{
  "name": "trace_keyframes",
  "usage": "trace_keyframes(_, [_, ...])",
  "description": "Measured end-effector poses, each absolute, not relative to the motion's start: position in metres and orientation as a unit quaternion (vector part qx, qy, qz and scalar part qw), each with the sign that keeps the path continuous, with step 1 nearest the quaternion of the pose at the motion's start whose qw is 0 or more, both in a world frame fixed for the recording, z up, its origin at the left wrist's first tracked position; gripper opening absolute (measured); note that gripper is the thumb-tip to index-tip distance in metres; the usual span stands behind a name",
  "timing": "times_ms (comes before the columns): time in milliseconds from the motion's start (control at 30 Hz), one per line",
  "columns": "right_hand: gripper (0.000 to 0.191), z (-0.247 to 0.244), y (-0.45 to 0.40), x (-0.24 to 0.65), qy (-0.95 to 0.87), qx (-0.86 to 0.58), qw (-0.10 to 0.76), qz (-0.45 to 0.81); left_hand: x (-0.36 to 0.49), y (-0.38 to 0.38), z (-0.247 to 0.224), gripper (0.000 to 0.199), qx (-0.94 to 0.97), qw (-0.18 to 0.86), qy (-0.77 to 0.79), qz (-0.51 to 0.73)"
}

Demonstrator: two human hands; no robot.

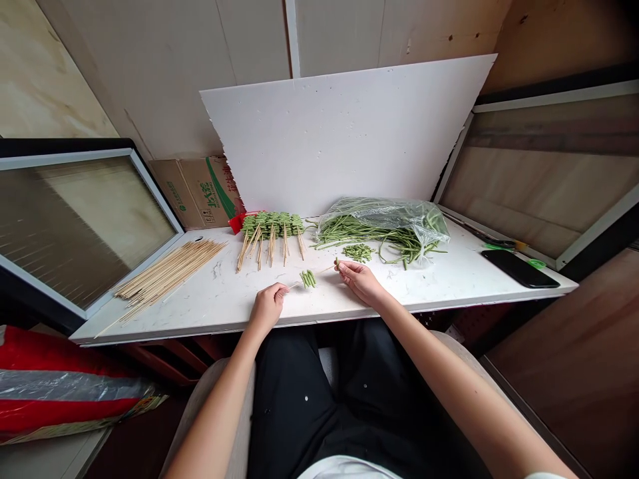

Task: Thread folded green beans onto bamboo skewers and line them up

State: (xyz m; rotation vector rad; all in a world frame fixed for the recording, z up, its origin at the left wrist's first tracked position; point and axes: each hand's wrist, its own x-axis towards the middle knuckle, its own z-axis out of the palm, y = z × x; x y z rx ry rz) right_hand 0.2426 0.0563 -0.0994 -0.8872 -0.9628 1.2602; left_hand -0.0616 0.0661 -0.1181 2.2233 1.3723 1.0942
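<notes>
In the head view, a skewer [327,269] is gripped by the left hand [270,304], with threaded bean pieces [308,279] held between both hands. A single bean piece [336,264] is pinched by the right hand [360,282] at the skewer's other end. Cut beans [358,252] are heaped just beyond it on the bench [214,309].

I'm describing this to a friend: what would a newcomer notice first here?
Likely the large white board standing at the worktop's back. Before it sit stacked green skewers at left and a bag of long beans at right. Nearer, the left hand holds a part-filled skewer.
</notes>
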Motion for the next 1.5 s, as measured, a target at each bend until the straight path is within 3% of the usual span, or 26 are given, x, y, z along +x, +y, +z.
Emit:
trace_keyframes(1067, [0.039, -0.095, 0.055, 0.240, -0.398, -0.389, 0.616, 0.558, -0.062, 0.064, -0.121, 0.023, 0.776, 0.131, 0.459, 0.412])
trace_keyframes(1500, [0.041, -0.099, 0.053, 0.240, -0.411, -0.428, 0.639, 0.489, -0.046, 0.057, -0.130, 0.023, 0.763, 0.148, 0.452, 0.437])
